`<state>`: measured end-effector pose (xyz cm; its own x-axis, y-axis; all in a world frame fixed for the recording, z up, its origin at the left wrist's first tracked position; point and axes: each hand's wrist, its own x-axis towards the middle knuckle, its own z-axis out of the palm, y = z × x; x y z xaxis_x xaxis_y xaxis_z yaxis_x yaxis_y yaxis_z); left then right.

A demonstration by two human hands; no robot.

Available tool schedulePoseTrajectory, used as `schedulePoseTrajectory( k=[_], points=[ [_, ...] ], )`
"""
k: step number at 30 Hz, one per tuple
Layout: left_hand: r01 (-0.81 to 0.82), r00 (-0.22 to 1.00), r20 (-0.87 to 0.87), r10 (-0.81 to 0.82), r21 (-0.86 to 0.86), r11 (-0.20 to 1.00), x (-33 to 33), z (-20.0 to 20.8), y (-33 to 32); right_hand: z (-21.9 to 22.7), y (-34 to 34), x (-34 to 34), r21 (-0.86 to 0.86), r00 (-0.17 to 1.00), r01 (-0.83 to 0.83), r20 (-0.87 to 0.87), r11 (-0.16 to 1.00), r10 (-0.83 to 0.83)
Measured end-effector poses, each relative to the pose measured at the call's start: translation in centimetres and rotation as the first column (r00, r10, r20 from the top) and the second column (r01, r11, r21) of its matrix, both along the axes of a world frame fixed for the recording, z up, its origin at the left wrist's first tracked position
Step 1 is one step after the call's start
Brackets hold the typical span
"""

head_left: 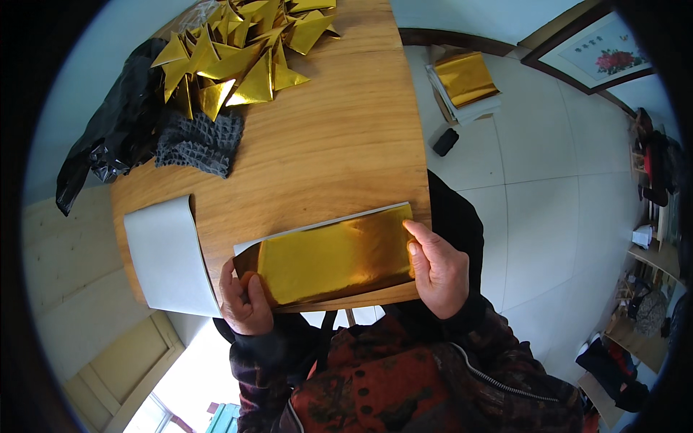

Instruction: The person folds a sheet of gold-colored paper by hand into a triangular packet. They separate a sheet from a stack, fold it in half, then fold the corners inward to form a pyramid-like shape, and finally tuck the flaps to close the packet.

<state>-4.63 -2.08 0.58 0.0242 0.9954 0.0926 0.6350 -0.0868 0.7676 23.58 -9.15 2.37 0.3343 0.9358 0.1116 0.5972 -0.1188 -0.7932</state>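
Observation:
A shiny gold foil paper sheet (325,263) with a pale underside lies along the table's near edge. My left hand (246,299) grips its left end, where the foil curls up between thumb and fingers. At the right end, my right hand (439,270) pinches the sheet's edge between thumb and fingers. To the left of my left hand rests a folded stack of pale grey paper (170,254), overhanging the table edge. A heap of folded gold paper pieces (238,58) with pointed corners covers the table's far left.
The wooden table (346,137) carries a dark grey textured cloth (200,143) and a black plastic bag (119,123) at its left. On the tiled floor at right are a stack of gold paper (465,81) and a small black object (445,142). Shelves (653,263) stand far right.

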Motion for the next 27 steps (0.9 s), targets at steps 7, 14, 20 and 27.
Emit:
schedulePoseTrajectory(
  k=[7,14,20,27],
  points=[
    [0.019,0.999,-0.034,-0.021,-0.047,0.999,-0.30,0.35,-0.02,0.03,0.16,0.08,-0.006,1.000,-0.002,-0.007,1.000,0.002],
    [0.011,1.000,0.017,-0.010,-0.059,0.998,-0.33,0.17,-0.10,0.01,0.26,0.12,0.002,1.000,-0.014,0.020,1.000,0.014],
    [0.039,0.999,-0.027,-0.041,-0.059,0.997,-0.39,0.49,0.07,0.08,0.35,0.17,-0.015,1.000,-0.015,0.027,1.000,0.015],
    [0.048,0.999,0.015,-0.048,-0.039,0.998,-0.19,0.43,0.12,0.12,0.45,0.27,-0.019,1.000,-0.020,0.013,1.000,0.021]
  ],
)
